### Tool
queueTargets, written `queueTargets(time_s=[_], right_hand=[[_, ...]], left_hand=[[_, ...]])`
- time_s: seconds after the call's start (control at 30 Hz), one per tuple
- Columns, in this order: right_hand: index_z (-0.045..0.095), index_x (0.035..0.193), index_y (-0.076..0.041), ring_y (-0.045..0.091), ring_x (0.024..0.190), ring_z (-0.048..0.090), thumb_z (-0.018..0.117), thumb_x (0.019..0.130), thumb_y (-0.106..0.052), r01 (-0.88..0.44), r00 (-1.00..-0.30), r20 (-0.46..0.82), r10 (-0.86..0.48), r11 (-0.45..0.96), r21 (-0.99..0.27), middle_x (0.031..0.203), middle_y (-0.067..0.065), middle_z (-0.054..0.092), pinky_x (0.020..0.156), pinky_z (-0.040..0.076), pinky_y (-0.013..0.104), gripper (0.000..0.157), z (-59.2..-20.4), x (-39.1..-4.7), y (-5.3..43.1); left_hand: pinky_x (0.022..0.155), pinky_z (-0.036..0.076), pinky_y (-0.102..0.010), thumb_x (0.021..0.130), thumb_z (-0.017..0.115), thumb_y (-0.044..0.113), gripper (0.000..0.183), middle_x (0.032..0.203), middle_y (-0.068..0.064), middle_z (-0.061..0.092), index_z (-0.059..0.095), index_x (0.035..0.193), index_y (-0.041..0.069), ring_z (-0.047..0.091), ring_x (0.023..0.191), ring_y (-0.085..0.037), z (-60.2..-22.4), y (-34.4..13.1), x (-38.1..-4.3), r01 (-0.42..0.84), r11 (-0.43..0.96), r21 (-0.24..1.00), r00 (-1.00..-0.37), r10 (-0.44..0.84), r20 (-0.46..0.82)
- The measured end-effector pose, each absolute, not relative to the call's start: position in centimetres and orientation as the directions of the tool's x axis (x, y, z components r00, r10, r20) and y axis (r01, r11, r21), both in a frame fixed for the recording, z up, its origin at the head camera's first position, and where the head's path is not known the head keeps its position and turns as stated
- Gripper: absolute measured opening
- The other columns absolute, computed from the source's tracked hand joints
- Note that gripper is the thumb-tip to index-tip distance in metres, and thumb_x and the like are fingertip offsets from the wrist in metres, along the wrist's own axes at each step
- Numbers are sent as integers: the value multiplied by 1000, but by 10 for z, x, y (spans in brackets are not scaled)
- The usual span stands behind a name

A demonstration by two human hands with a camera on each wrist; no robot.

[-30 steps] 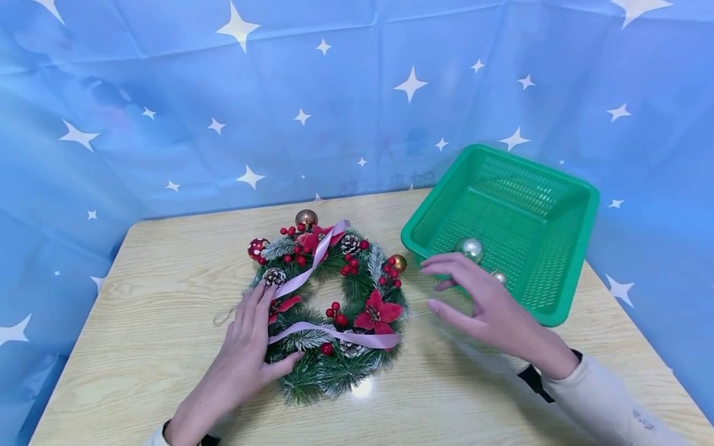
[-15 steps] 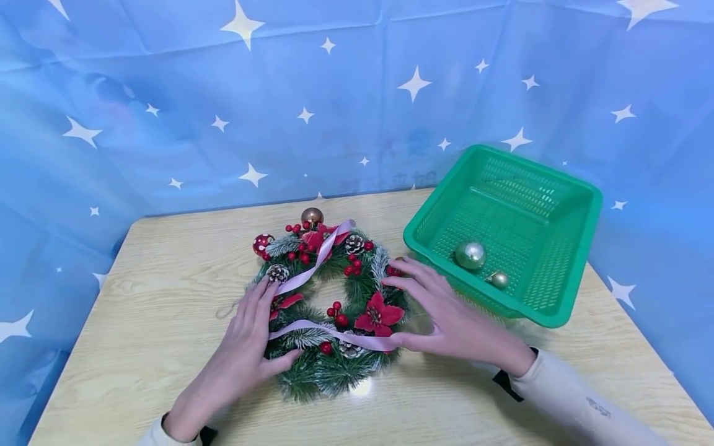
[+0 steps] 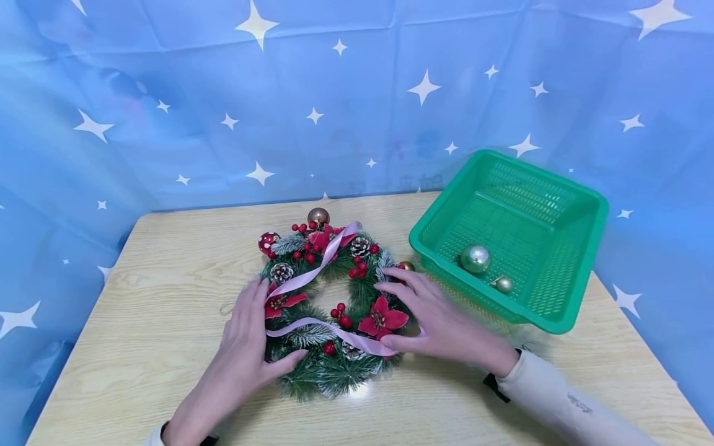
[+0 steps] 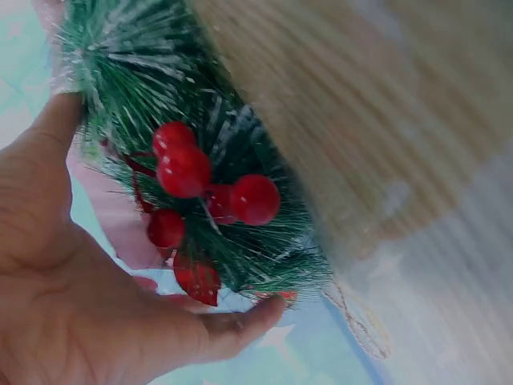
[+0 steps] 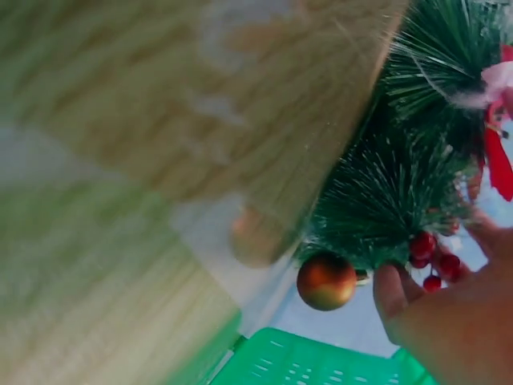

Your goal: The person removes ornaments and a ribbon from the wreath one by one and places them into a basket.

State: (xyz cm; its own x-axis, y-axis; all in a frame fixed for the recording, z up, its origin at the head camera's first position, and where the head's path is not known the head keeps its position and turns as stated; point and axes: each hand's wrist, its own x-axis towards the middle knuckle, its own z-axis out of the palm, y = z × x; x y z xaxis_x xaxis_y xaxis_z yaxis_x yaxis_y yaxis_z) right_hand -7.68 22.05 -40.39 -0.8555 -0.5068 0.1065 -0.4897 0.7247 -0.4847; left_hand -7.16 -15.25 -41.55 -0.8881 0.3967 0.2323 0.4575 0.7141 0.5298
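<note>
A green pine wreath (image 3: pixel 334 375) lies on the table, decorated with red berries, pinecones, red poinsettia flowers and baubles. A pale pink ribbon (image 3: pixel 312 275) runs across it in two stretches. Along the wreath's left side rests my left hand (image 3: pixel 240 347), fingers nearly straight and thumb spread toward the lower part. My right hand (image 3: pixel 440 322) touches the right side with loosely bent fingers, its thumb by the ribbon's end and a poinsettia (image 3: pixel 382 317). In the right wrist view a gold bauble (image 5: pixel 326 281) sits beside the fingertips. Red berries (image 4: pixel 184 170) show close to my left hand.
A green plastic basket (image 3: pixel 580 248) stands right of the wreath, close to my right hand. Inside are a large silver bauble (image 3: pixel 476 258) and a small one (image 3: pixel 504 284). A blue star-patterned cloth (image 3: pixel 346 80) hangs behind the wooden table (image 3: pixel 128 347).
My right hand has moved left from beside the basket onto the wreath's right side. My left hand stays at the left side. The whole view has shifted slightly.
</note>
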Motion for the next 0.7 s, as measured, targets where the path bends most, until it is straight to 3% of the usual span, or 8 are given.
queueTargets(time_s=[0.23, 0.4, 0.7], right_hand=[[42, 167, -26, 35, 158, 29, 73, 94, -72, -501, -853, 116, -509, 738, -453, 177, 0, 24, 111, 43, 71, 92, -407, -74, 215], [43, 167, -23, 34, 157, 31, 73, 96, -70, -491, -861, 104, -498, 759, -428, 177, 2, 24, 111, 46, 66, 90, -405, -70, 210], [53, 159, -18, 41, 150, 40, 85, 93, -54, -466, -883, 163, -439, 790, -398, 172, 10, 33, 112, 43, 67, 82, -404, -56, 195]], left_hand=[[111, 27, -84, 85, 93, 51, 131, 177, -24, 15, 10, 174, 3, 19, 159, -49, -408, -153, -58, 369, 723, 584, -929, 315, 196], [110, 26, -84, 84, 88, 66, 133, 177, -24, 17, 11, 174, 4, 18, 160, -48, -405, -145, -53, 298, 760, 578, -954, 267, 140], [109, 26, -74, 73, 91, 74, 141, 172, -28, 23, 22, 169, -2, 28, 154, -51, -408, -135, -51, 334, 816, 472, -939, 244, 242]])
